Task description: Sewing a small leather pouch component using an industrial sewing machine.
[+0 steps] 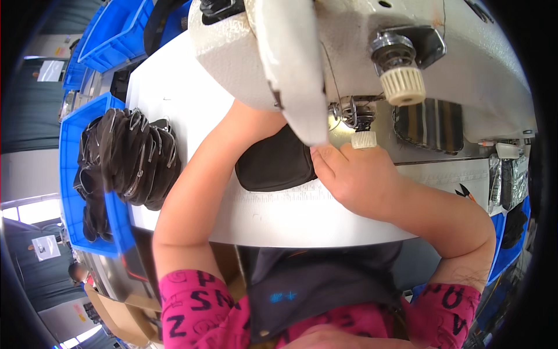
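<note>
A black fabric pouch [275, 163] with rounded corners and a raised edge lies on the white table beneath the head of the sewing machine [293, 64]. My right hand [365, 179] is closed at its right edge, with thumb and forefinger pinching the rim close to the needle area [356, 116]. My left hand [260, 121] reaches in from the left over the pouch's far side. The machine head hides its fingers, so their grip does not show.
At the left, a blue bin [68, 157] holds a heap of black zippered pouches [136, 157]. More blue bins [116, 38] stand behind. A striped fabric piece [430, 125] lies right of the needle, and small scissors [465, 192] rest at the table's right end.
</note>
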{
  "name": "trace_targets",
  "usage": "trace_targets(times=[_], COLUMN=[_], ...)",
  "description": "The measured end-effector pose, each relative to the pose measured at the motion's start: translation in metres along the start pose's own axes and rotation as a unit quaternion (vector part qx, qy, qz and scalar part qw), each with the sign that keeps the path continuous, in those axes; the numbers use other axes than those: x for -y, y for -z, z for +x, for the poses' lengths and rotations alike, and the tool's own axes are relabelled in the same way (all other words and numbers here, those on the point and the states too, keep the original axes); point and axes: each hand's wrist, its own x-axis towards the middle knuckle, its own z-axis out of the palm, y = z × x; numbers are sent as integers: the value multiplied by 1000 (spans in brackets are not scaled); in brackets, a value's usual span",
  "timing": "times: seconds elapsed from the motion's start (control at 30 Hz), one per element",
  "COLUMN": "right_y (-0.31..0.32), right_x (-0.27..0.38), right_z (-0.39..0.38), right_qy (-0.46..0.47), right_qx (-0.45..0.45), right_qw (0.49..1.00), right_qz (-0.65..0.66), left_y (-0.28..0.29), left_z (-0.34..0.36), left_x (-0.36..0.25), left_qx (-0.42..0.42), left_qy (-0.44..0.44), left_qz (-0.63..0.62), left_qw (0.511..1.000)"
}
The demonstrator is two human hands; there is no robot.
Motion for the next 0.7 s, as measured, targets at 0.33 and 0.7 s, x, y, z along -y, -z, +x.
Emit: trace_targets(times=[0.33, 0.7], right_y=[-3, -6], right_x=[-14, -14], right_z=[-4, -1], right_qy=[-22, -42], right_qx=[56, 6], right_qw=[998, 999], right_qz=[33, -13], left_y=[0, 22], left_z=[18, 8], left_x=[1, -27], left_qx=[-36, -19], left_qy=[-2, 51], left_qz=[11, 114], left_qw=[999, 992])
